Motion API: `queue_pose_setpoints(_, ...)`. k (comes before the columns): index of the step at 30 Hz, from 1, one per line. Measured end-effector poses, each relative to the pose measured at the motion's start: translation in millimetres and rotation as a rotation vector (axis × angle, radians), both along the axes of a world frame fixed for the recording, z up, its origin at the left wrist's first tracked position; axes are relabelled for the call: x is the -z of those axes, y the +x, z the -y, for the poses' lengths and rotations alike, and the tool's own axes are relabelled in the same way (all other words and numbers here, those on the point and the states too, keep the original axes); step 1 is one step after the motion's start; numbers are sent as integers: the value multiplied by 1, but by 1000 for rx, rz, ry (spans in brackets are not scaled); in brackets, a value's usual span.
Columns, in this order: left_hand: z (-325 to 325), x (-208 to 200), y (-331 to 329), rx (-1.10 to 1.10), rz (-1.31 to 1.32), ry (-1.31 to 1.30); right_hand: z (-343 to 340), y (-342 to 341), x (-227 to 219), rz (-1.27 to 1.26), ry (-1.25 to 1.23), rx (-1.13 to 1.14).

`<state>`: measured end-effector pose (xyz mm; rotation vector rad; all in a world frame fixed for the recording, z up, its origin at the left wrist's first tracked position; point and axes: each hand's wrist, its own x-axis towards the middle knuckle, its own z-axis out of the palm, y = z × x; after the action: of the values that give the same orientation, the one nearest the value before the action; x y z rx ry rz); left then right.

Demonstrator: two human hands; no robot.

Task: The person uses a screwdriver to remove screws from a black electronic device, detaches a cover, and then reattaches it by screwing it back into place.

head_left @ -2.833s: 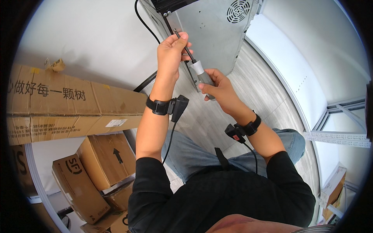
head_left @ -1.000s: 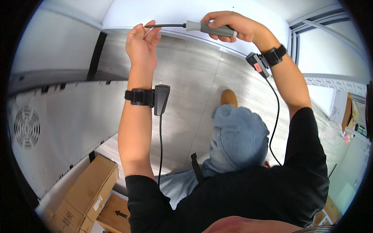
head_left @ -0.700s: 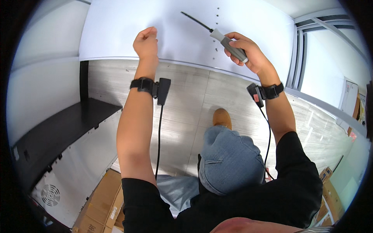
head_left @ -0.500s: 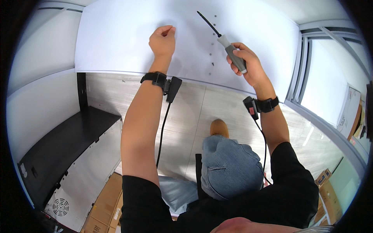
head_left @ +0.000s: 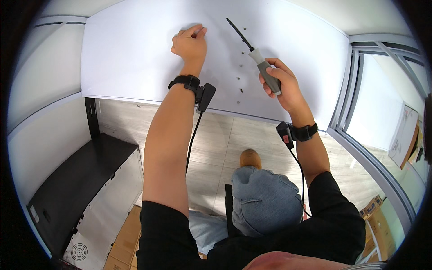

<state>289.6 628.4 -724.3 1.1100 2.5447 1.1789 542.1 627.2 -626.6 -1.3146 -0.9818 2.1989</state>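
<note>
My right hand (head_left: 284, 85) is wrapped round the grey handle of a screwdriver (head_left: 268, 77). Its dark shaft points up and to the left, over the white tabletop (head_left: 130, 54). To the left, my left hand (head_left: 190, 44) is closed in a pinch, thumb against fingertips, low over the same surface. Whatever sits in that pinch is too small to make out. Between the hands runs a loose row of several small screws (head_left: 238, 78), apart from both hands. One dark screw (head_left: 241, 91) lies on its side near the front end of the row.
Grey metal framing (head_left: 344, 90) borders the table on the right. A black-topped white cabinet (head_left: 85, 171) stands at lower left, with cardboard boxes (head_left: 123, 243) beside it. Cables (head_left: 192, 139) run from the black bands on both wrists. My bent knee (head_left: 267, 202) is below the table edge.
The view has shifted, so the table and screws sit lower in the picture. My left hand has moved farther across the table. The right hand keeps its hold on the screwdriver.
</note>
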Motion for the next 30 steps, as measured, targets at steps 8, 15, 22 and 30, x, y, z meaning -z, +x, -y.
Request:
queue_pose_setpoints(8, 30, -13, -11, 82, 513, 19, 8, -7, -15, 13, 34, -98)
queue_pose_setpoints(15, 121, -79, -13, -125, 1125, 259, 15, -51, -44, 13, 153, -505)
queue_pose_setpoints(22, 292, -217, 11, -340, 1184, 759, 92, -104, -141, 32, 310, -1069)
queue_pose_setpoints(30, 486, -392, 94, -565, 799, 888, 257, -94, -286, -298, 379, -1484)
